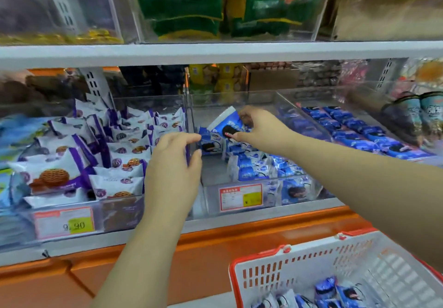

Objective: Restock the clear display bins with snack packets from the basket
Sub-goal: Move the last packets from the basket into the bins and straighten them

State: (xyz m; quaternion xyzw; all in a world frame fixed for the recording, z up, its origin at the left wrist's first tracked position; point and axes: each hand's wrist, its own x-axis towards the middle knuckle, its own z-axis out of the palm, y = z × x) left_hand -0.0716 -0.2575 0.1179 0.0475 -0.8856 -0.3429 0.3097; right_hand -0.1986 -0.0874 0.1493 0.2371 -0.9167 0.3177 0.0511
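- Step in hand: placing. The right hand (261, 129), centre of the frame, pinches one blue packet (224, 123) between thumb and fingers, tilted, over the back of the middle clear bin (209, 197).
- The left hand (176, 161) hangs loose-fingered and holds nothing, at that bin's left wall; whether it touches the wall I cannot tell.
- Next move, as I judge it: set the packet down among its like, let go, then reach to the basket (282, 263) at lower right.
- Count: two hands, one basket, one packet held.
- Basket packets (326, 288): about five show; the frame edge cuts off more.
- Packets already in the bin are too blurred to count.
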